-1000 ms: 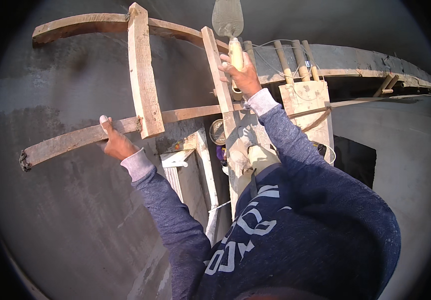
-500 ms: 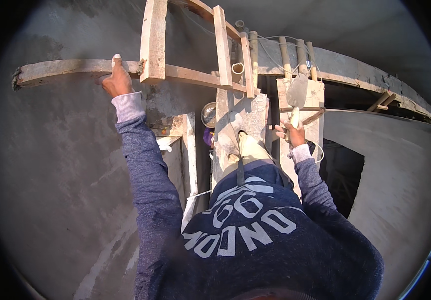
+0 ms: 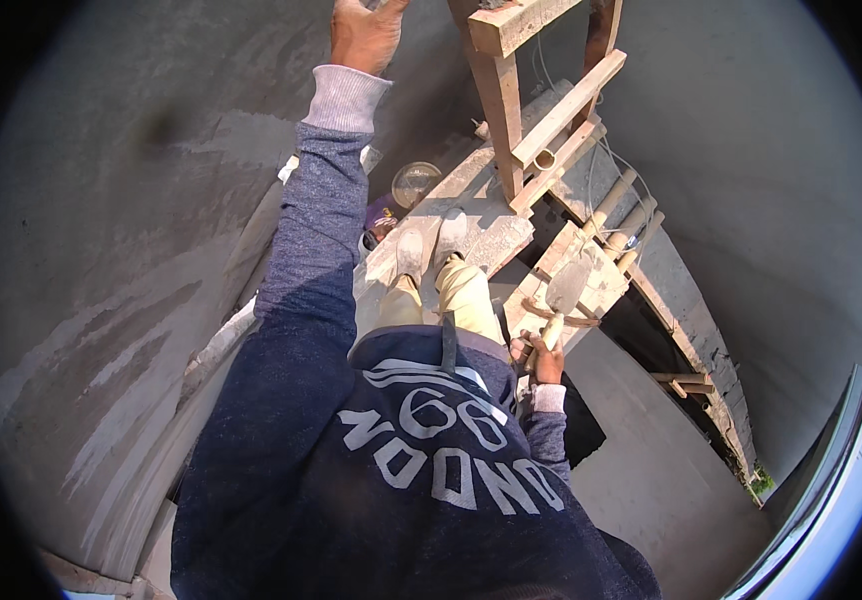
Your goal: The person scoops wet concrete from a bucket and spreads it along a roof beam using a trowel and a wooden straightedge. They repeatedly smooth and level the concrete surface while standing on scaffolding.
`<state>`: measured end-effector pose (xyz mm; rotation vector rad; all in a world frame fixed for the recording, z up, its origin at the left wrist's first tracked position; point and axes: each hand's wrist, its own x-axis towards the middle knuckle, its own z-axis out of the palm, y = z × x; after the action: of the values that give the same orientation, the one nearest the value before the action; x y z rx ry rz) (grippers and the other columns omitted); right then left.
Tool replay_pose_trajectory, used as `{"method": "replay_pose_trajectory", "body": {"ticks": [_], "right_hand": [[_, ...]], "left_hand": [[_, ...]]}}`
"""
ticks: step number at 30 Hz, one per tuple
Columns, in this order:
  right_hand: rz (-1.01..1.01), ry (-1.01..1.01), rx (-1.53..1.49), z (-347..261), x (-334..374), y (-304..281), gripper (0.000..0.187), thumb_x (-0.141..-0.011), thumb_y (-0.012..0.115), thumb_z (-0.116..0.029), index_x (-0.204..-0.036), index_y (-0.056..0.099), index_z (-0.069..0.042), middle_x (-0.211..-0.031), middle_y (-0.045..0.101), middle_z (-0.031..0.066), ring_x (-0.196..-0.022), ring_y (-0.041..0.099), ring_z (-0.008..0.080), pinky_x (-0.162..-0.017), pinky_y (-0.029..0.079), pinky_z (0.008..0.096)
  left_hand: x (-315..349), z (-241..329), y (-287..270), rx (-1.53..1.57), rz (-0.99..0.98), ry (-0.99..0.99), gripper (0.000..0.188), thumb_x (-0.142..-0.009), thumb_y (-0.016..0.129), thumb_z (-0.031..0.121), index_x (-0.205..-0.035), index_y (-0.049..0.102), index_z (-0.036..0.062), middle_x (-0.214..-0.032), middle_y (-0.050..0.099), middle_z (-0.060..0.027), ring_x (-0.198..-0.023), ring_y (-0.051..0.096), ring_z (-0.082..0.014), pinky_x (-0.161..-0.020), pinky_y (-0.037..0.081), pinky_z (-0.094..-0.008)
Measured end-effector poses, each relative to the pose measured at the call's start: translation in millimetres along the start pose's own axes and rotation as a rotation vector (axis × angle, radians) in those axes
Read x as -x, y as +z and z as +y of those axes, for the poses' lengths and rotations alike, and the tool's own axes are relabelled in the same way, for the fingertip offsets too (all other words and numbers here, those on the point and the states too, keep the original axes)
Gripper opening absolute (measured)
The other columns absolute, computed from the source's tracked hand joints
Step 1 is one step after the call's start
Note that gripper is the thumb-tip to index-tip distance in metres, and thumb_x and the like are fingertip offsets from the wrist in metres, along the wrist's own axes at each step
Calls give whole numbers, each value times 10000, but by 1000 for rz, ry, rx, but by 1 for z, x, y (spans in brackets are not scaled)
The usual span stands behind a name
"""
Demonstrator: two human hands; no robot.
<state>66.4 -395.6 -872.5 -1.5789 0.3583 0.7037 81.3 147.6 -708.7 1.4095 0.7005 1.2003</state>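
Note:
My left hand (image 3: pixel 364 38) is raised at the top edge, where the frame cuts off most of its fingers; what they hold, if anything, is hidden. To its right rises a ladder-like wooden frame (image 3: pixel 499 98) with crosspieces, its top out of view. Lower down on the right, my right hand (image 3: pixel 548 362) is wrapped round the pale handle of a trowel (image 3: pixel 568 286). The trowel's mortar-stained blade points up and away from me, above a wooden board (image 3: pixel 606 285).
My shoes stand on a mortar-splashed plank (image 3: pixel 466 185). A round bucket (image 3: pixel 416 184) sits beyond its left side. Bamboo poles (image 3: pixel 611 205) and a thin cable lie at the right. A dark opening (image 3: pixel 583 425) gapes below my right hand. Grey plastered wall (image 3: pixel 151 250) fills the left.
My view has turned, so the wooden frame now stands more upright in the picture. My left hand, earlier gripping its rail, is now at the top edge. My right hand still holds the trowel.

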Motion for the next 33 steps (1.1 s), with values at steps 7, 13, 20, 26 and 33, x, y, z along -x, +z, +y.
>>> {"method": "replay_pose_trajectory", "body": {"ticks": [7,13,20,26,33], "right_hand": [[-245,266,229,5,-66,51,329,-858,604,29,-1133,433,-28,-860,610,146,-569,605,197,-441,493,300],[-219,37,1054,52,-168,40,609,-793,772,-182,-1273,428,-31,-1078,612,119,-963,613,254,-842,506,355],[-172,-497,1530,72,-196,84,703,-819,686,-484,-1267,452,4,-1187,564,245,-1047,578,415,-860,472,487],[36,-537,1775,83,-189,76,757,-876,633,-467,-1359,402,69,-1302,509,311,-1108,555,456,-909,454,476],[56,-565,1596,77,-197,95,729,-806,678,-560,-1205,546,36,-1042,609,230,-974,600,408,-814,471,473]], "left_hand": [[196,-277,-118,-116,337,-843,439,-960,553,324,-1269,530,14,-1111,675,-115,-879,679,-205,-666,526,-286],[362,-424,-106,-555,115,-1063,355,-877,618,314,-1105,656,43,-1030,701,-128,-976,667,-259,-841,520,-340],[394,-519,-45,-556,-187,-1237,334,-940,517,271,-1191,607,70,-1197,637,-136,-1108,606,-279,-915,492,-384],[419,-624,-21,-654,-256,-1158,411,-932,533,300,-1272,542,70,-1133,659,-137,-953,639,-261,-809,497,-365],[379,-630,-32,-632,-47,-1550,680,-888,603,395,-1410,387,18,-1322,578,-170,-1183,581,-329,-957,474,-450]]}}
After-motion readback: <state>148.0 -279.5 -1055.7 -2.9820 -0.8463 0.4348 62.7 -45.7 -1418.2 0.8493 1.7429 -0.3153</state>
